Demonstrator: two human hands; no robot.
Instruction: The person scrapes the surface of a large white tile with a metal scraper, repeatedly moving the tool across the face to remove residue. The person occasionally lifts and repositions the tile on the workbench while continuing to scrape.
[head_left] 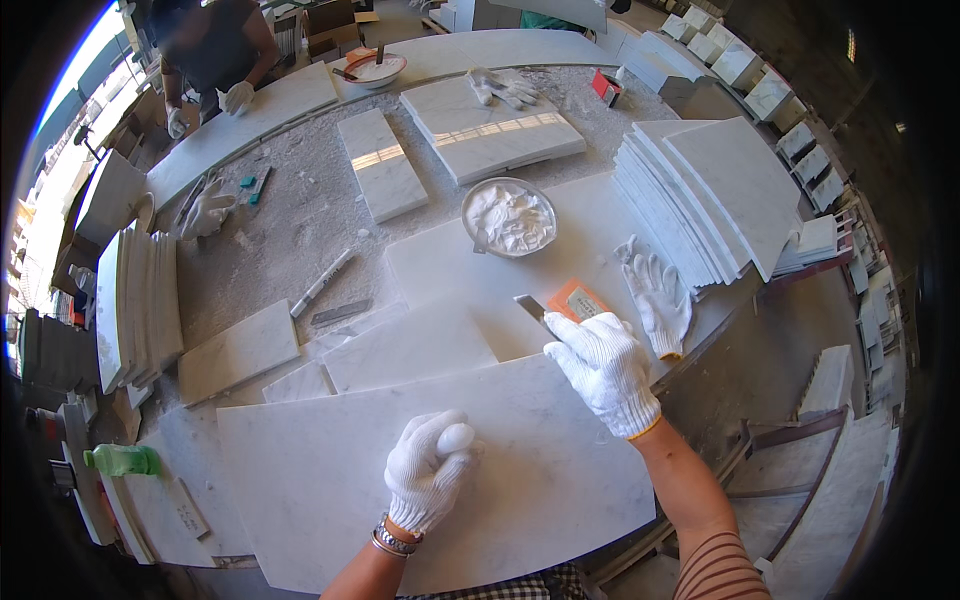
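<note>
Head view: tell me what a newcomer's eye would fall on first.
The white-gloved right hand gripping a flat-bladed scraper at the far right of the large grey-veined slab draws the eye first, with the gloved left hand curled over the slab's middle. Beyond them, above centre, sits a round bowl heaped with bright white paste. At upper right, a thick stack of pale slabs stands out.

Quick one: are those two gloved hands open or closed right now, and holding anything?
Left hand: closed, fingers curled in; whether anything is inside cannot be told.
Right hand: closed, holding a flat scraper.
</note>
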